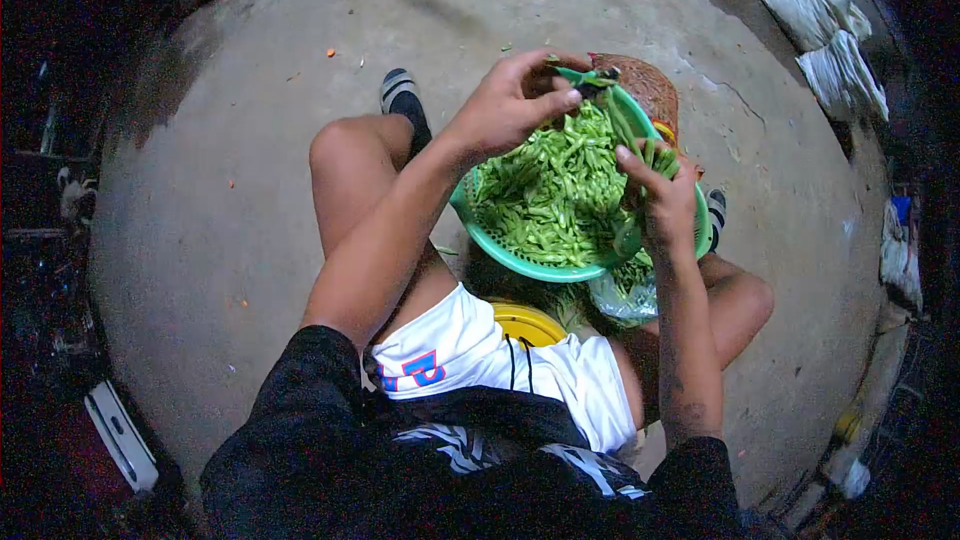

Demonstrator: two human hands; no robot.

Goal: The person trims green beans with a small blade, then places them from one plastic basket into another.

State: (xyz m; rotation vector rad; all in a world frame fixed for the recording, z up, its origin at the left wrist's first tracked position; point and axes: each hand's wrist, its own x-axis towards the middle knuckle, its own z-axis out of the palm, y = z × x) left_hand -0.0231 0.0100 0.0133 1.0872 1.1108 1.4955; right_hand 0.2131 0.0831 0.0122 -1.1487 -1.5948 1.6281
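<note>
A green plastic basket (535,265) full of cut green vegetable pieces (555,185) is in front of me, between my knees. Over its far edge, my left hand (515,105) has its fingers curled at a dark-tipped object (600,80), too small to make out. My right hand (662,190) is at the basket's right side, closed around several long green beans (655,155) that stick up past the thumb. A longer green strip (622,122) runs between the two hands.
Behind the basket stands a reddish-brown mesh sack (645,90). A clear plastic bag (622,302) with greens lies by my right thigh. A yellow round object (527,324) is between my legs. White sacks (840,70) lie at the far right. Orange scraps dot the concrete floor (240,240).
</note>
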